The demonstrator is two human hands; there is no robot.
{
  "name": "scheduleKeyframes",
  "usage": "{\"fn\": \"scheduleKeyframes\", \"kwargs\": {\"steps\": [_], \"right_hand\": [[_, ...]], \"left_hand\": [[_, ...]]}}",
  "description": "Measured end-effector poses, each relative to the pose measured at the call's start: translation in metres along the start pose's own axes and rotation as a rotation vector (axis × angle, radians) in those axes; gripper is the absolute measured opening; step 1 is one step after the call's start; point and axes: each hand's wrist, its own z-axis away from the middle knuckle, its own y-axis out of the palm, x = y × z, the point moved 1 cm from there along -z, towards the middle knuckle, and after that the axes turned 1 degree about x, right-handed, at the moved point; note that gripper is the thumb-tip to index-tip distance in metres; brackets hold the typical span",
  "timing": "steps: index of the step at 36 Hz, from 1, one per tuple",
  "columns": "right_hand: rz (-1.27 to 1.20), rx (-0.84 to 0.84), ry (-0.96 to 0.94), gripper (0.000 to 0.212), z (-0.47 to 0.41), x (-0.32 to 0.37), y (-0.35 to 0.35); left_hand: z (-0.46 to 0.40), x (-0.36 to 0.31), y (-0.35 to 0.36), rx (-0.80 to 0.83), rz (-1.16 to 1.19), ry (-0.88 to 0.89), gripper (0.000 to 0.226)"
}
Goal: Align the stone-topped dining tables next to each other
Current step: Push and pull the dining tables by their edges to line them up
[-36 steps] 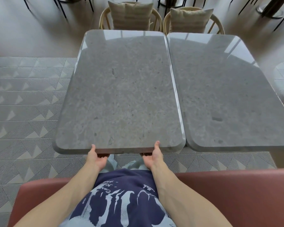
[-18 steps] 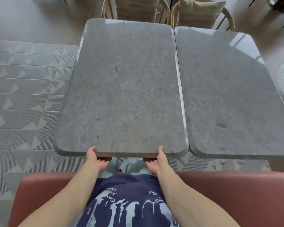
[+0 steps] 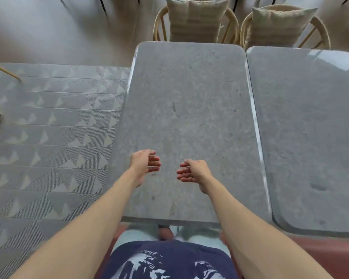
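Note:
Two grey stone-topped tables stand side by side, long edges almost touching with a thin seam between them. The left table lies straight in front of me; the right table runs off the right edge of the view. Its near edge sits a little closer to me than the left table's. My left hand and my right hand hover above the near part of the left table, palms facing each other, fingers loosely curled and apart, holding nothing.
Two wicker chairs with beige cushions, one behind the left table and one behind the right, stand at the far ends. A reddish bench runs under me. Patterned grey floor tiles spread out to the left.
Both hands let go of the left table's near edge and rose over its top. The view shifted, so the tables now appear further right.

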Motion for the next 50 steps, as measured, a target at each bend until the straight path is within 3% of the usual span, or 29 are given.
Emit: {"fn": "scheduleKeyframes", "kwargs": {"steps": [7, 15, 22, 28, 33, 50], "right_hand": [[-0.152, -0.030, -0.116, 0.022, -0.013, 0.018, 0.054], [-0.367, -0.249, -0.301, 0.027, -0.024, 0.030, 0.090], [-0.421, -0.414, -0.431, 0.030, -0.064, 0.067, 0.166], [-0.323, -0.292, -0.564, 0.027, -0.092, 0.165, 0.310], [-0.274, -0.189, -0.754, 0.023, -0.076, 0.242, 0.407], [-0.408, -0.177, -1.007, 0.044, -0.054, 0.425, 0.460]], "left_hand": [[-0.036, -0.006, -0.041, 0.079, -0.086, -0.031, 0.013], [-0.098, -0.070, -0.109, 0.168, 0.099, 0.130, 0.020], [-0.174, -0.140, -0.223, 0.365, 0.120, 0.274, 0.029], [-0.208, -0.225, -0.332, 0.250, 0.038, 0.316, 0.023], [-0.206, -0.293, -0.368, 0.199, 0.049, 0.370, 0.024], [-0.192, -0.516, -0.358, 0.353, 0.061, 0.729, 0.028]]}}
